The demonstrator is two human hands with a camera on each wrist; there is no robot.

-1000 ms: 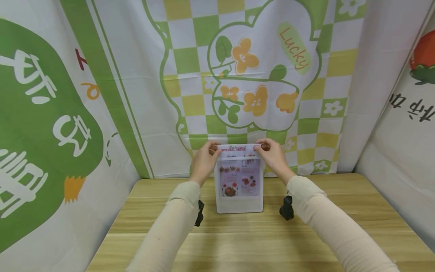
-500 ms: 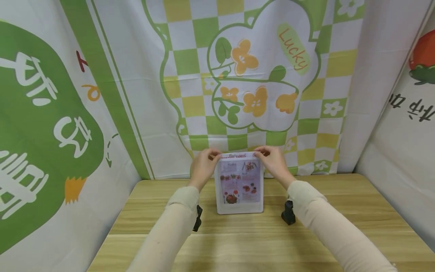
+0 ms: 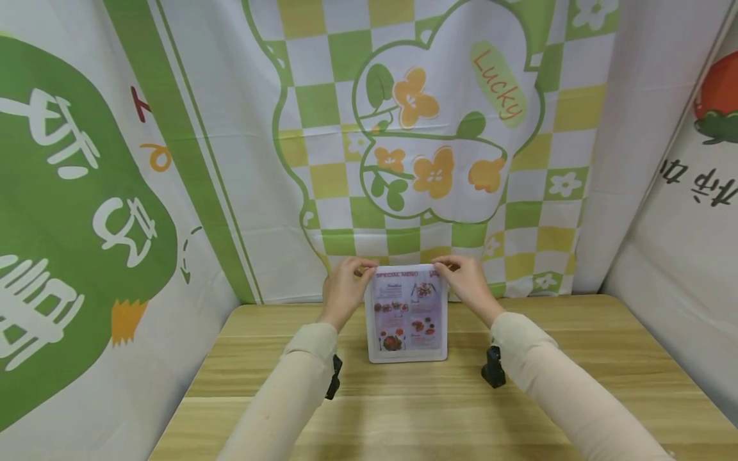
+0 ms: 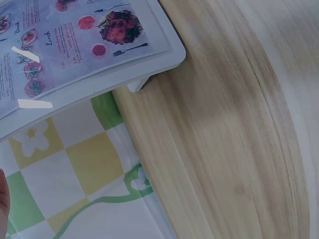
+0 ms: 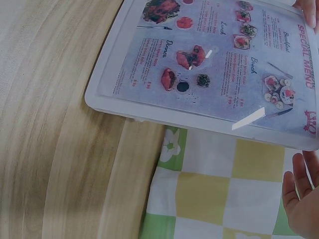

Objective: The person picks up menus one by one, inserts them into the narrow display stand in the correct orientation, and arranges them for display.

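An upright white-rimmed menu holder (image 3: pixel 407 357) stands on the table, with a printed menu sheet (image 3: pixel 407 314) headed "SPECIAL MENU" lying inside it. My left hand (image 3: pixel 344 288) pinches its upper left corner. At the upper right corner, my right hand (image 3: pixel 468 285) grips between thumb and index finger. In the right wrist view, the other fingers of the right hand (image 5: pixel 304 199) spread beside the holder's edge. Fingers (image 5: pixel 308 11) of the left hand show at the top right of that view. A short support leg (image 4: pixel 137 83) juts out behind the holder in the left wrist view.
The wood-grain table (image 3: pixel 277 358) ends at a back wall covered by a green and yellow checked cloth (image 3: pixel 524 218). Printed cloths also hang at the left and right sides. Black wrist cameras (image 3: pixel 493 367) hang below the sleeves.
The menu sheet has slid down into the holder, from sticking out above the rim to sitting inside it. Both hands have moved down with it to the holder's top corners.
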